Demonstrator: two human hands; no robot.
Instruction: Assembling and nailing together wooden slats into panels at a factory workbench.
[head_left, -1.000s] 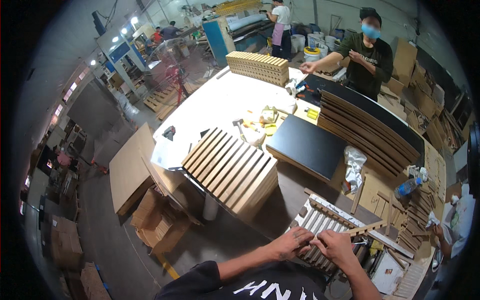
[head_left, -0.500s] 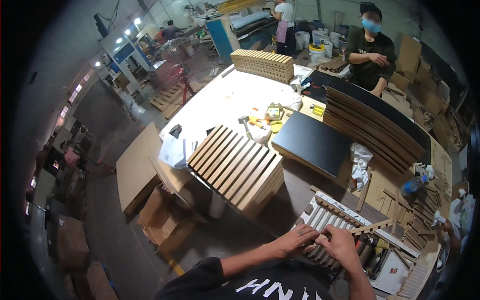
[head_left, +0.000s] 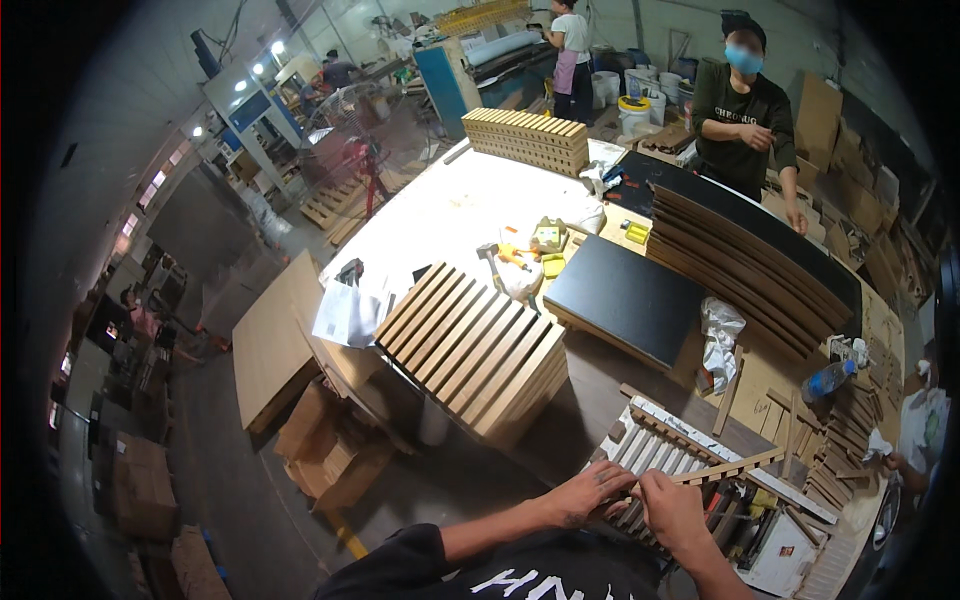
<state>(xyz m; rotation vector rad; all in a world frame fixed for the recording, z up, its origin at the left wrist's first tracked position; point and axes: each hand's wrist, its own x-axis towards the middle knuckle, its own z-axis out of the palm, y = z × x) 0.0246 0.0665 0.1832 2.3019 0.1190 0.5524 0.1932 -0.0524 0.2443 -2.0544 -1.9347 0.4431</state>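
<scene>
My left hand (head_left: 597, 490) and my right hand (head_left: 672, 508) meet at the lower middle, fingertips almost touching. Between thumb and bent fingers, the right hand grips a notched wooden strip (head_left: 738, 466), which slants out to the upper right. The left hand's fingers curl down beside the right thumb; whatever they pinch is hidden. Under both hands lies a white slotted frame (head_left: 640, 452) with pale parallel slats, and a second notched strip (head_left: 672, 430) lies along its far side.
Ahead stands a stack of slatted wood pieces (head_left: 470, 345). Beyond it are a black-topped panel (head_left: 627, 298) and leaning brown boards (head_left: 745, 275). Loose sticks (head_left: 825, 465) and a water bottle (head_left: 828, 380) lie at right. A co-worker (head_left: 745, 125) stands across the table; a cardboard box (head_left: 330, 440) is on the floor.
Both hands stay together over the frame, shifting slightly, and the right hand's strip tilts a little differently. Across the table, the co-worker's lowered hand has swung away from the boards toward the right.
</scene>
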